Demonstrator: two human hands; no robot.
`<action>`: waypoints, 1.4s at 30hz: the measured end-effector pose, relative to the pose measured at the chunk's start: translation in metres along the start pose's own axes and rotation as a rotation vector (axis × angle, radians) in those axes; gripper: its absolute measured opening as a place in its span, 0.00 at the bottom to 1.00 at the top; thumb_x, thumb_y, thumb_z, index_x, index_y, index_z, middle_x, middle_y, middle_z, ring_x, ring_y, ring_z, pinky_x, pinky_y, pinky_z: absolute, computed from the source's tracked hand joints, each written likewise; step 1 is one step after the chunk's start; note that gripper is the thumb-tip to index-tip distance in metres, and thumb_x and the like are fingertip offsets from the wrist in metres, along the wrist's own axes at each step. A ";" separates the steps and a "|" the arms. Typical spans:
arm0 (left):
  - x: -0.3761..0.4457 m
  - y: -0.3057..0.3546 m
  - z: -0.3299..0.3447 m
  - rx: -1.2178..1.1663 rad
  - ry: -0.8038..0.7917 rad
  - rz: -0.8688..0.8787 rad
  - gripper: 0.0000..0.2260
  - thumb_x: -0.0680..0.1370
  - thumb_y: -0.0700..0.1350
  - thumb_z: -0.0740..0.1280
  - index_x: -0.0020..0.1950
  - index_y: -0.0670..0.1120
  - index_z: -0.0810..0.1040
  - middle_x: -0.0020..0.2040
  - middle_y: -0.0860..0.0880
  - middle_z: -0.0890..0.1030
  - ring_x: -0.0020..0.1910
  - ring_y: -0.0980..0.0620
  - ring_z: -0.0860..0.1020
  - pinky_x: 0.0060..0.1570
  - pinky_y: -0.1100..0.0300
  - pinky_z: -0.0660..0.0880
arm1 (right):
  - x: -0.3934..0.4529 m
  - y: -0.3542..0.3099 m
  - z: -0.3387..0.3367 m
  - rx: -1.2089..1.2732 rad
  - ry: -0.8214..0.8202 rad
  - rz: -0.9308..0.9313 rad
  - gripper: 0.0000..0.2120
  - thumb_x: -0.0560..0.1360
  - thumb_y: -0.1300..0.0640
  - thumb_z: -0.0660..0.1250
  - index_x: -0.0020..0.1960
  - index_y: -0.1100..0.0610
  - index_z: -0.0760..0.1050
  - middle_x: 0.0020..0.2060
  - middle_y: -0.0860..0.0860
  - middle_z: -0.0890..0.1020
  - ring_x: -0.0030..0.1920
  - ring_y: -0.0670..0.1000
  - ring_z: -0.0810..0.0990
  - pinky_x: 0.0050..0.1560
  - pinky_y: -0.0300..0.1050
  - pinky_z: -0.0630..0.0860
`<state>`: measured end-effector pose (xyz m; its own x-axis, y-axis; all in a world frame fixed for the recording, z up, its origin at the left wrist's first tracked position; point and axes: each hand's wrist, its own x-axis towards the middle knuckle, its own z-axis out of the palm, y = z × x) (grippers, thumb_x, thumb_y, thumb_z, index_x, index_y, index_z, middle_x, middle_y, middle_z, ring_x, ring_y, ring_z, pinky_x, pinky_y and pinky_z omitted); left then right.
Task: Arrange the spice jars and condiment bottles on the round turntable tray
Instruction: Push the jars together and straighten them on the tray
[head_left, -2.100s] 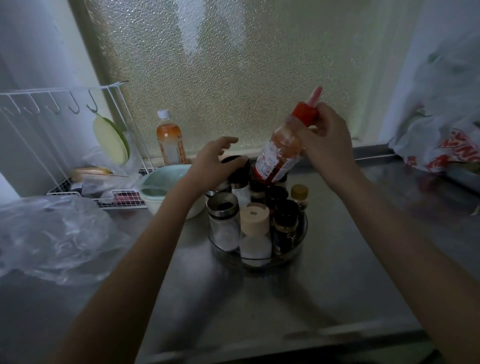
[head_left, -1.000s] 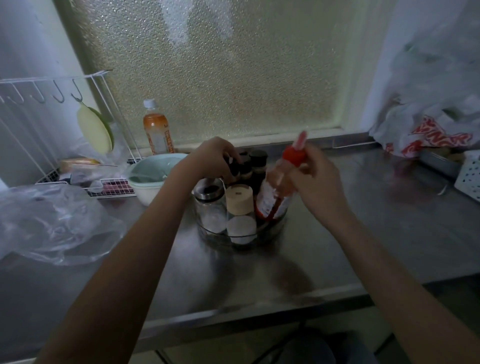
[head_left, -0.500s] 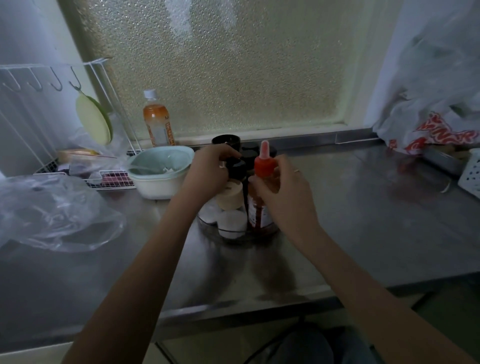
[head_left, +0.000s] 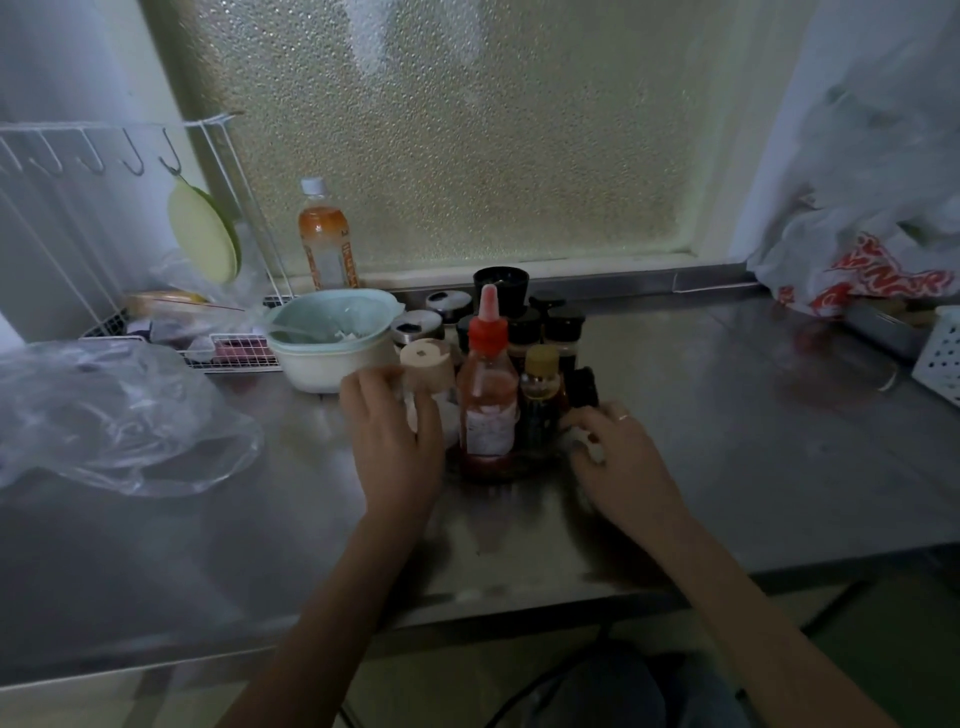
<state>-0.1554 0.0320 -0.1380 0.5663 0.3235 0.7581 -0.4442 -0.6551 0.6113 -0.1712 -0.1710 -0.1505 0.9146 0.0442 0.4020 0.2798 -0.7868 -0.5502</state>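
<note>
The round turntable tray (head_left: 493, 472) sits mid-counter, crowded with jars. At its front a red-capped sauce bottle (head_left: 488, 405) stands upright, beside a small yellow-capped bottle (head_left: 541, 384). A beige-lidded jar (head_left: 427, 364) leans at the left, metal-lidded shakers (head_left: 415, 325) and black-lidded jars (head_left: 563, 325) stand behind. My left hand (head_left: 395, 441) wraps the tray's left side, against the beige-lidded jar. My right hand (head_left: 618, 457) grips the tray's right edge, fingers curled. The hands hide most of the rim.
A pale bowl (head_left: 332, 343) touches the tray's left rear. An orange drink bottle (head_left: 324, 244) and a wire rack (head_left: 104, 208) stand at the back left, a clear plastic bag (head_left: 104, 421) lies left. A printed bag (head_left: 872, 260) and white basket (head_left: 943, 353) sit right.
My right hand set the red sauce bottle upright on the tray's front and let go. Both hands dropped to the tray's sides.
</note>
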 end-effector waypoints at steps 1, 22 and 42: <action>-0.003 -0.002 0.000 0.015 -0.039 -0.028 0.08 0.75 0.41 0.61 0.50 0.37 0.71 0.46 0.42 0.72 0.45 0.48 0.69 0.43 0.66 0.63 | -0.004 -0.002 0.002 0.010 -0.033 -0.012 0.12 0.73 0.64 0.64 0.55 0.55 0.75 0.47 0.52 0.74 0.45 0.53 0.75 0.42 0.44 0.72; -0.015 0.003 0.003 0.125 -0.214 0.037 0.19 0.69 0.51 0.62 0.55 0.40 0.71 0.47 0.42 0.75 0.47 0.44 0.73 0.45 0.50 0.72 | 0.026 -0.047 -0.018 0.108 0.134 0.016 0.24 0.71 0.44 0.69 0.64 0.46 0.67 0.55 0.50 0.76 0.53 0.50 0.75 0.49 0.48 0.75; -0.006 0.008 0.006 0.014 -0.147 -0.063 0.23 0.74 0.58 0.60 0.53 0.38 0.72 0.46 0.43 0.74 0.42 0.60 0.66 0.38 0.65 0.64 | 0.006 -0.066 -0.007 -0.708 0.012 -0.420 0.28 0.58 0.46 0.77 0.57 0.50 0.78 0.50 0.50 0.82 0.57 0.55 0.73 0.66 0.69 0.49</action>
<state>-0.1585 0.0209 -0.1392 0.6885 0.2617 0.6763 -0.3953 -0.6464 0.6526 -0.1865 -0.1235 -0.1063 0.7701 0.4180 0.4818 0.3442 -0.9083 0.2378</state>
